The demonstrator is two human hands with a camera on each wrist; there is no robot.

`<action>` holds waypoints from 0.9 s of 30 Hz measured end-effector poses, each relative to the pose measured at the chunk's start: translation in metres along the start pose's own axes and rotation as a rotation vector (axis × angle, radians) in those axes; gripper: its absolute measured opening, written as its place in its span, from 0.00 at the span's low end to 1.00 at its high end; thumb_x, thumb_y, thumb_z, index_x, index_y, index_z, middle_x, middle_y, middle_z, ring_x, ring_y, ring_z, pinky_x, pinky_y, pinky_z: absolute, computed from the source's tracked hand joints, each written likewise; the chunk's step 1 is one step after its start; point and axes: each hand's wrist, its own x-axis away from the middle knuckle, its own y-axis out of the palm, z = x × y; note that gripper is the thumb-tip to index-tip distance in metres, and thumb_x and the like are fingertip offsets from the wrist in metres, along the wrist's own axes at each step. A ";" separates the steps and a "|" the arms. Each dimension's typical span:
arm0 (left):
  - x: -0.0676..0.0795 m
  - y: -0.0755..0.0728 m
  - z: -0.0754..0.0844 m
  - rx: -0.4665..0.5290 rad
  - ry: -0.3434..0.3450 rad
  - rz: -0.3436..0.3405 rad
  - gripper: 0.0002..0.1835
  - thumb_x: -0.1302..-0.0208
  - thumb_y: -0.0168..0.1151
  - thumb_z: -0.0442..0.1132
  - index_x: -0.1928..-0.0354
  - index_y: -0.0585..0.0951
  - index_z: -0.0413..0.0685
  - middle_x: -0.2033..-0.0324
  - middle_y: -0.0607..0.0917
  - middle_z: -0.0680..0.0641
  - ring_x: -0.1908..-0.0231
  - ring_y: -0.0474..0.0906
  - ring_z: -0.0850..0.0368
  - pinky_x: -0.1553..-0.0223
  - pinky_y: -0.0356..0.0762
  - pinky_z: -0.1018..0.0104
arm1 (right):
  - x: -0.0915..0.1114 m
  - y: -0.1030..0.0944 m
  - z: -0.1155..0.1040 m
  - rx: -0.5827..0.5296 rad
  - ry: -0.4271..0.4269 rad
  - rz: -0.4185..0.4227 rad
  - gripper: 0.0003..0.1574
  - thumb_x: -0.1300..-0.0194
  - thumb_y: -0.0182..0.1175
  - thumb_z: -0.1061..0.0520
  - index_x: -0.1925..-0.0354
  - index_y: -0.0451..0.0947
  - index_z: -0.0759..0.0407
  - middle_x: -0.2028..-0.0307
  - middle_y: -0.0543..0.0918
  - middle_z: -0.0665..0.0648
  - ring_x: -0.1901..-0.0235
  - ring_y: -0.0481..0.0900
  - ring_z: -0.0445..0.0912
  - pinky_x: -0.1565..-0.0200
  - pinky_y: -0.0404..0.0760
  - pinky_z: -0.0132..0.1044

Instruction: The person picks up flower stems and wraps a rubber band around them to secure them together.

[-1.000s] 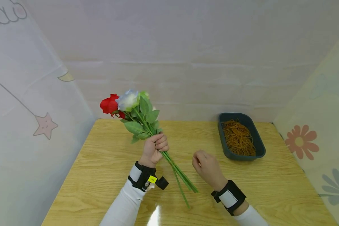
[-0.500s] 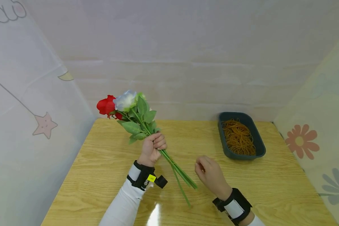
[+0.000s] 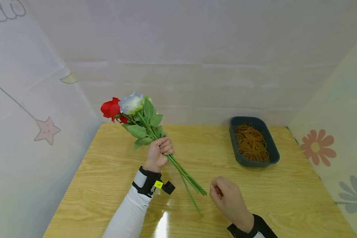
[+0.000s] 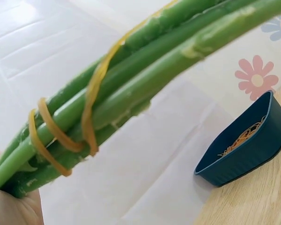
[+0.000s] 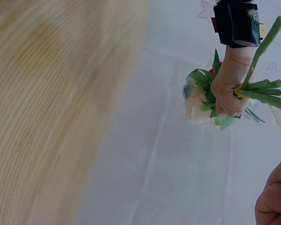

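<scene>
My left hand (image 3: pixel 159 153) grips a bunch of flowers around the green stems (image 3: pixel 185 175). Its heads, a red rose (image 3: pixel 110 109) and a pale blue-white flower (image 3: pixel 131 103) among them, point to the upper left. In the left wrist view, a rubber band (image 4: pixel 94 84) loops around the stems several times, and one strand runs off to the upper right. My right hand (image 3: pixel 230 198), fingers curled, is just right of the stem ends. It pinches the band's stretched end, visible in the right wrist view as a thin yellow strand (image 5: pixel 279 123) between stems and fingers.
A dark blue-green plastic basket (image 3: pixel 233 145) holding a heap of rubber bands (image 3: pixel 251 143) stands at the table's back right. The wooden table (image 3: pixel 107 165) meets pale printed cloth walls behind and at both sides.
My right hand has moved down and to the right, away from the left hand. The left hand and the flowers have shifted slightly left and up.
</scene>
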 end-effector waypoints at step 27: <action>0.004 0.007 0.007 0.037 0.003 0.074 0.16 0.26 0.23 0.35 0.74 0.57 0.50 0.83 0.46 0.56 0.83 0.37 0.65 0.75 0.37 0.75 | 0.016 0.010 -0.008 -0.206 0.032 0.004 0.19 0.48 0.56 0.77 0.73 0.67 0.54 0.82 0.62 0.45 0.83 0.55 0.28 0.80 0.57 0.16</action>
